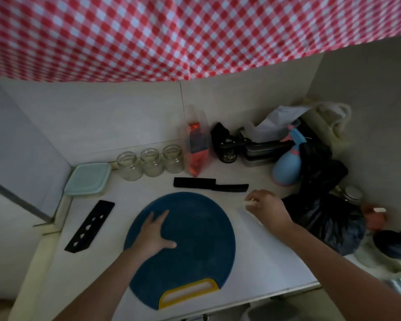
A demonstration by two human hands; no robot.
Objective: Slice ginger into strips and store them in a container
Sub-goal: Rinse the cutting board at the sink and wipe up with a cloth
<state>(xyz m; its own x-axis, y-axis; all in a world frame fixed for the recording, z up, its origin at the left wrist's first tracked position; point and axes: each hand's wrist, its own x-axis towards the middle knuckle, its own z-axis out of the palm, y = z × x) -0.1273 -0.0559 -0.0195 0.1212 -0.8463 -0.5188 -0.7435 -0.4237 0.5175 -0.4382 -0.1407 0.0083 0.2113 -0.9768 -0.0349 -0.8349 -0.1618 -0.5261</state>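
Ginger (251, 207), a pale piece, sat on the counter (264, 253) just right of the blue cutting board (199, 230), gripped by the curled right hand (269, 205). The left hand (153, 235) lay flat, fingers spread, on the board. A lidded container (87, 179) stood at the counter's back left corner.

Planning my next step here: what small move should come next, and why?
Probably bring the ginger that the right hand pinches onto the cutting board: the left hand lies flat on the bare board, and the knife lies untouched behind it.
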